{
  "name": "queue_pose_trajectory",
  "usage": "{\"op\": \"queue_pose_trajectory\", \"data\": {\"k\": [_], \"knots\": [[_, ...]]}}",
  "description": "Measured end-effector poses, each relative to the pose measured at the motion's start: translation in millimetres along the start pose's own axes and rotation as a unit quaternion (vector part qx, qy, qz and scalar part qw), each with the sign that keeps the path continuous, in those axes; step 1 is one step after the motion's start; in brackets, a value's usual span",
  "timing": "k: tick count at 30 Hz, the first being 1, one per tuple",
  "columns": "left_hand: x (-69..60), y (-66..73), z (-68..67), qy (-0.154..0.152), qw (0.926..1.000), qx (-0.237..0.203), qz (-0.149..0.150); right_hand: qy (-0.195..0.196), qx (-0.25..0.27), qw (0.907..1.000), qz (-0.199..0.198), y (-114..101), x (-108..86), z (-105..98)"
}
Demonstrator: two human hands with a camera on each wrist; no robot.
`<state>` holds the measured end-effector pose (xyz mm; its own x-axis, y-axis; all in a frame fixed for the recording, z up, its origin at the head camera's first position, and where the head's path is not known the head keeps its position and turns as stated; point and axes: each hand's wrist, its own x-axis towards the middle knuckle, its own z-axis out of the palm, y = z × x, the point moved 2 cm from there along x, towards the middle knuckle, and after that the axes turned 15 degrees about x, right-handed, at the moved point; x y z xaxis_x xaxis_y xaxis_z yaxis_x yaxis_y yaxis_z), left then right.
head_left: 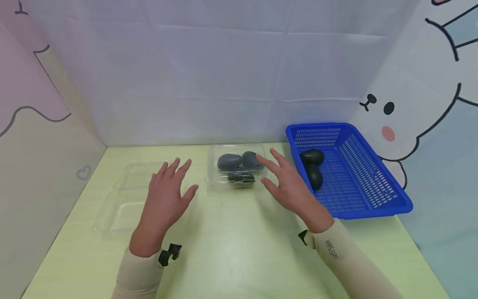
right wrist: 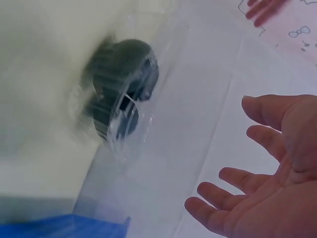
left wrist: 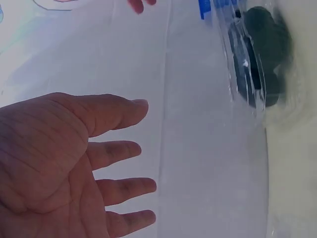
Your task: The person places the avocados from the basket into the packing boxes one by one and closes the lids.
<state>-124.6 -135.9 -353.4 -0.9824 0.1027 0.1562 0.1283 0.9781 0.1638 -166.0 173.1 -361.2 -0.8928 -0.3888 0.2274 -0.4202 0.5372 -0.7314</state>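
A lidded clear plastic box (head_left: 212, 176) stands at the back middle of the table, with dark avocados (head_left: 229, 161) inside. Both hands hover in the air with spread fingers and hold nothing. My left hand (head_left: 166, 203) is left of the box, apart from it, over the right side of an opened clear plastic box (head_left: 119, 211). Just right of the lidded box is my right hand (head_left: 289, 187); in the head view its fingertips overlap the box's edge, but the right wrist view shows them apart. The left wrist view shows the left palm (left wrist: 44, 163) with straight fingers.
A blue plastic basket (head_left: 388, 209) sits at the right of the table, with two dark avocados (head_left: 313, 168) along its left wall. White cloth (head_left: 224, 83) hangs behind the table, and printed cloth panels (head_left: 429, 112) stand at both sides.
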Motion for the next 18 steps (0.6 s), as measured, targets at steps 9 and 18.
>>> {"op": "queue_pose_trajectory", "data": {"k": [9,18], "knots": [[-22.1,-57.6,-16.2,0.009,0.9988,0.008,-0.047,0.007,-0.026,0.9989,0.039,10,-1.3,-43],[-42.1,-112.6,-7.7,-0.039,0.9937,0.027,-0.101,-0.003,-0.035,0.9930,0.113,37,-4.4,-85]]}}
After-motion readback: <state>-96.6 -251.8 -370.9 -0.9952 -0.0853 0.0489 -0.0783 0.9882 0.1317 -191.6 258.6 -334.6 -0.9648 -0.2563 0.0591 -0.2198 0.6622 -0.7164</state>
